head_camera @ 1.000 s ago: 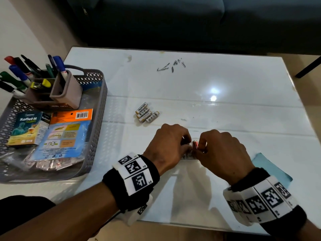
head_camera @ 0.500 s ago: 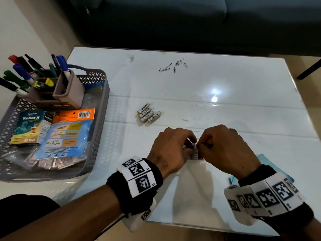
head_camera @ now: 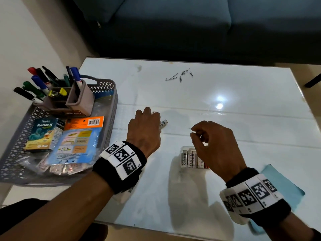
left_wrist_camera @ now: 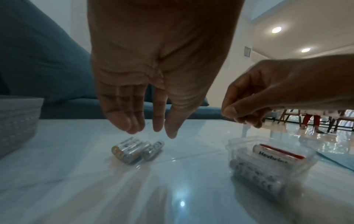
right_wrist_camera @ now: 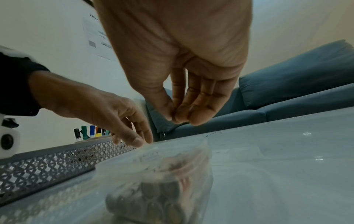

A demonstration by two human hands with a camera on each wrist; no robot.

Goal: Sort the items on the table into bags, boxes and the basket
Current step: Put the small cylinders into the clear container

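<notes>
Several loose white batteries (left_wrist_camera: 134, 150) lie side by side on the white table; in the head view only one battery (head_camera: 163, 122) shows past my knuckles. My left hand (left_wrist_camera: 151, 131) hangs just above them, fingers pointing down and spread, touching nothing. A clear plastic box (head_camera: 189, 160) with several batteries inside lies in front of me, seen too from the wrists as the box (left_wrist_camera: 268, 160) (right_wrist_camera: 159, 174). My right hand (right_wrist_camera: 178, 119) hovers over it, thumb against loosely bent fingertips, nothing visible between them.
A grey lattice basket (head_camera: 111, 122) stands at the left with a pen holder (head_camera: 76, 101), a medicine carton and packets. Small dark clips (head_camera: 178, 78) lie at the table's far middle. A blue paper sheet (head_camera: 281, 185) sits by my right wrist. A dark sofa (head_camera: 173, 23) runs behind the table.
Both hands were together at the clear box. My left hand has since moved away up and left to the loose batteries, and my right hand has lifted off the box.
</notes>
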